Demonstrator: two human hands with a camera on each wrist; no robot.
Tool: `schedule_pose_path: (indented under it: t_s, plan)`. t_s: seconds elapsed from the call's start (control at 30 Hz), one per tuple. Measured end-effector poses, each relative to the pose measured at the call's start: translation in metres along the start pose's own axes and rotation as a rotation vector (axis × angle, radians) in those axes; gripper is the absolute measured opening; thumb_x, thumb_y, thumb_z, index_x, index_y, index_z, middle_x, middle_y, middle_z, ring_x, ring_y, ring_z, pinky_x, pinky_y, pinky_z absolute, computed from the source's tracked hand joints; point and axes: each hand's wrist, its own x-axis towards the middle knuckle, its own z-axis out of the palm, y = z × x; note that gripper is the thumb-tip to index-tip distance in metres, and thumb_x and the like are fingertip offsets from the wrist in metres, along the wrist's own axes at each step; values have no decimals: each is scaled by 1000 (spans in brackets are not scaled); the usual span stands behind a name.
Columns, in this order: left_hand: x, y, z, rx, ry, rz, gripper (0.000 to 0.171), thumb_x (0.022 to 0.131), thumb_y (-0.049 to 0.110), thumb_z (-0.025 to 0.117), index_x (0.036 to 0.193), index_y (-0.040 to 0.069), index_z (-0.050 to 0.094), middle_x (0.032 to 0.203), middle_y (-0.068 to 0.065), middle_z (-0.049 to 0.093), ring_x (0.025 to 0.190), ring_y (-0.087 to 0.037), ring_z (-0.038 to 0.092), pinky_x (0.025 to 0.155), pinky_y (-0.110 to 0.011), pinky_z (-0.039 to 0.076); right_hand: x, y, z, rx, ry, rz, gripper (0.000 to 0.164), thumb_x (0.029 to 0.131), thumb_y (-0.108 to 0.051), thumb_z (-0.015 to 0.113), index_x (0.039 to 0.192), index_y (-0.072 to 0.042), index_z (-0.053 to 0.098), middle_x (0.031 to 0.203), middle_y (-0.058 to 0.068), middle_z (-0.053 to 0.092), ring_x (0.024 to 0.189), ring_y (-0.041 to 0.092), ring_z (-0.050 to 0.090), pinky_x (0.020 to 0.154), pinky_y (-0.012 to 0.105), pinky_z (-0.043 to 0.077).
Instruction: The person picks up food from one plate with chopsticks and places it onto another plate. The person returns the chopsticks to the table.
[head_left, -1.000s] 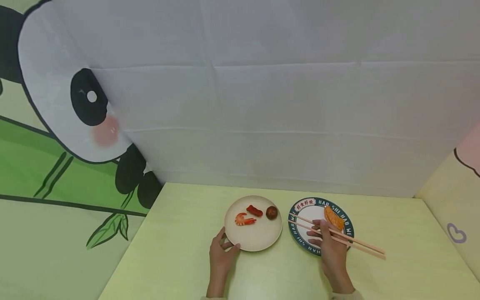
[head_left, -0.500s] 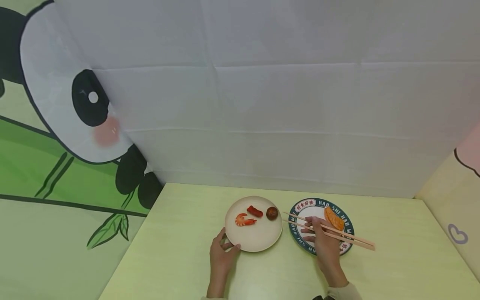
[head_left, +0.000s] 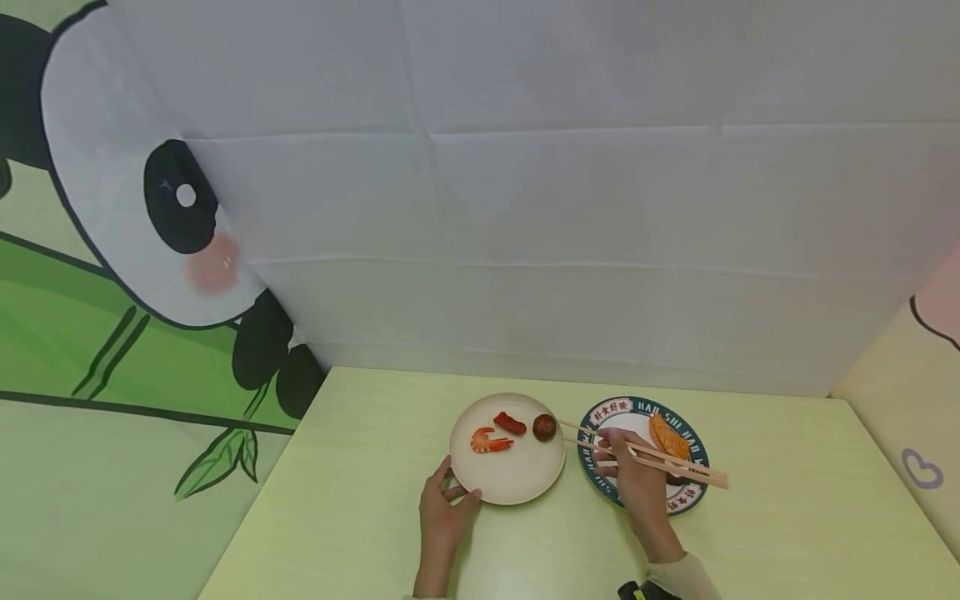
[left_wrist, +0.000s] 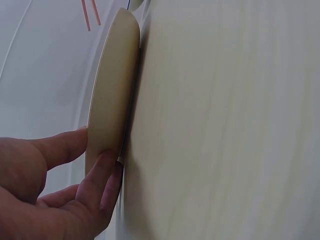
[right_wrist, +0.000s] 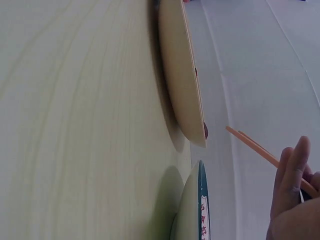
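Observation:
At the lower left edge of a cream plate (head_left: pixel 513 482), my left hand (head_left: pixel 444 515) grips the rim; the left wrist view shows fingers against the plate's outer wall (left_wrist: pixel 111 90). On that plate lie a shrimp (head_left: pixel 491 441), a short red piece of food (head_left: pixel 510 423) and a round brown ball (head_left: pixel 544 427). My right hand (head_left: pixel 636 483) holds a pair of chopsticks (head_left: pixel 701 473) above a green-rimmed plate (head_left: pixel 699 454), their slightly parted tips close to the cream plate's right edge. An orange-yellow food piece (head_left: pixel 669 437) and a partly hidden dark piece (head_left: pixel 677 480) lie on the green-rimmed plate.
Both plates stand side by side, with a narrow gap, on a pale yellow-green table (head_left: pixel 360 467). Behind it hangs a white cloth backdrop (head_left: pixel 525 317), and a panda print (head_left: pixel 150 192) covers the left side.
My right hand and the chopsticks have shifted left, bringing the tips near the cream plate. The dark piece on the green-rimmed plate has come into view. The left hand stays put.

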Motion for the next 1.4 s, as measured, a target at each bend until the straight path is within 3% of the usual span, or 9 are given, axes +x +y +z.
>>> schedule_pose_path:
  t_s: [0.27,0.5,0.67,0.9,1.03,1.2,1.4]
  plan:
    - [0,0,-1,6,-8,10,74,68,-6,75,133,-8,41,119,-21,51,84,-25,65,81,-43,48,6,12,2,-63,-8,-69,34,95,-28,51,106,2,65,90,23,62,73,30,66,57,37,54]
    - [2,-1,0,15,5,-9,72,69,-6,75,134,-6,43,118,-19,52,84,-23,65,81,-41,47,4,-1,4,-36,-82,-45,31,95,-22,52,107,3,64,94,27,61,76,34,65,61,40,54]
    - [2,-1,0,5,2,-6,73,69,-6,75,134,-6,42,118,-19,51,85,-24,65,80,-41,48,2,-12,7,-45,-111,-59,27,95,-16,52,106,6,64,95,31,60,78,45,61,61,45,53]
    - [0,2,-1,-22,-10,-8,72,69,-8,74,134,-7,41,119,-21,50,86,-27,64,72,-33,50,11,7,11,-78,-121,-93,26,93,-20,55,102,2,67,90,23,60,73,37,63,56,38,54]
    - [-1,4,-1,-44,-22,-1,72,69,-8,73,134,-9,40,119,-22,49,86,-28,63,67,-28,51,13,7,14,-46,-144,-177,20,92,-11,56,100,4,67,85,26,57,68,37,61,51,37,53]
    - [-1,5,-2,-32,-20,-2,72,69,-7,73,134,-9,41,118,-22,49,87,-28,63,68,-28,50,9,-7,18,-19,-183,-265,14,90,1,56,97,6,67,82,30,54,63,38,59,49,38,52]
    - [-2,4,-2,-32,-21,-1,72,69,-7,73,133,-9,41,119,-22,49,87,-28,63,68,-28,50,6,-14,24,-161,-189,-388,12,88,2,57,94,1,68,78,19,57,58,26,56,47,32,50]
